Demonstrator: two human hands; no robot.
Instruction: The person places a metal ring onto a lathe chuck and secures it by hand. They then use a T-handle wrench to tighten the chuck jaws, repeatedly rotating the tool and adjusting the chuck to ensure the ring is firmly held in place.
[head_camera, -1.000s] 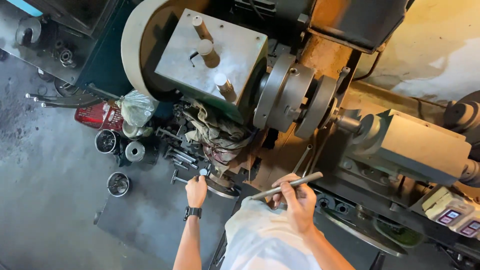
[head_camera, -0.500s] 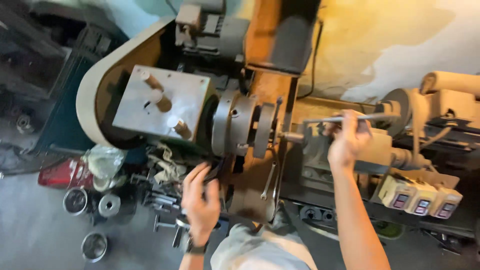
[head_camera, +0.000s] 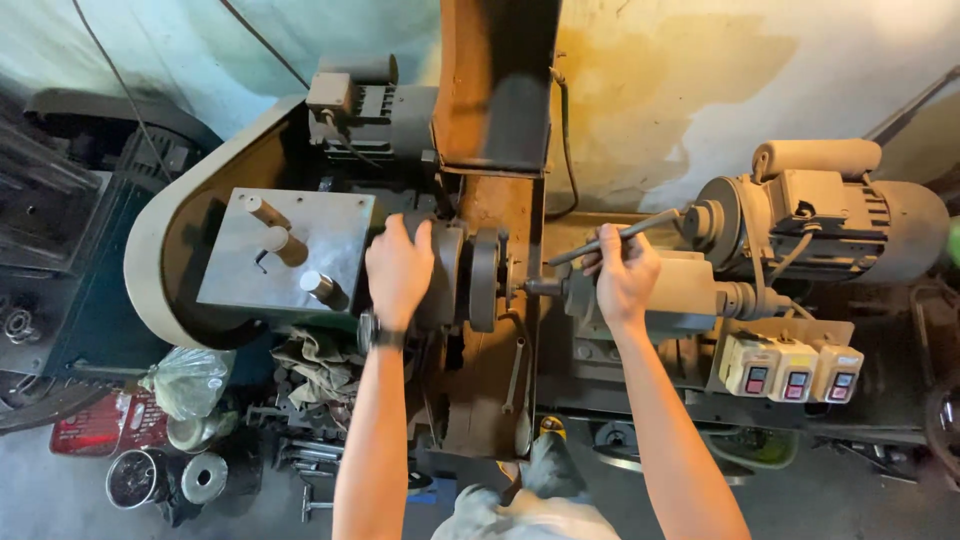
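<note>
My left hand (head_camera: 398, 268) moved up onto round chuck (head_camera: 447, 277), grip closed over it, holds it steady. My right hand (head_camera: 625, 277), at 3 o'clock, grip wrapped round metal rod (head_camera: 612, 238), poking toward chuck.

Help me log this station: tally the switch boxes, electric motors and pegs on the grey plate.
Switch boxes: 3
Electric motors: 2
Pegs on the grey plate: 3
Total: 8
</note>
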